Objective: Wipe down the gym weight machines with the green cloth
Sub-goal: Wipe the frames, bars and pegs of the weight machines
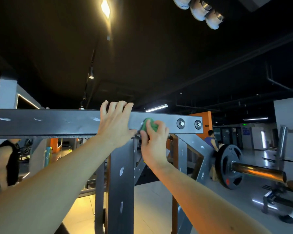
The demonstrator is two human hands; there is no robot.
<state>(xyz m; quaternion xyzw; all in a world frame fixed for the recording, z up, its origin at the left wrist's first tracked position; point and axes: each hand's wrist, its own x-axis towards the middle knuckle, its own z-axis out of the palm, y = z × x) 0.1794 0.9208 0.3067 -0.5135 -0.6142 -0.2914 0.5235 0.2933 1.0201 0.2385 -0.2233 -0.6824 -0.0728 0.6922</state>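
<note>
- Person in a black sleeveless top (5,164): far left, standing behind and below the beam, well apart from both hands.
- Beam (41,123): a grey steel bar running level across the view from the left border to a square-cut right end. Its front face has white scuff marks, and the long stretch left of the hands is bare.
- Left hand (115,125): palm flat on the beam's front face, fingers hooked over the top edge and gripping it, thumb along the lower edge.
- Post (121,183): a grey upright under the beam, below the two hands, scuffed white.
- Green cloth (150,124): bunched and pressed to the beam's front face, just right of the left hand.
- Right hand (153,146): fingers clenched round the cloth, wrist below the beam's lower edge.
- Two bolts (181,123): side by side near the beam's right end, with a short bare stretch between them and the cloth.
- Weight plate (228,166): black, on a shiny bar (259,172), lower right, with open floor around it.
</note>
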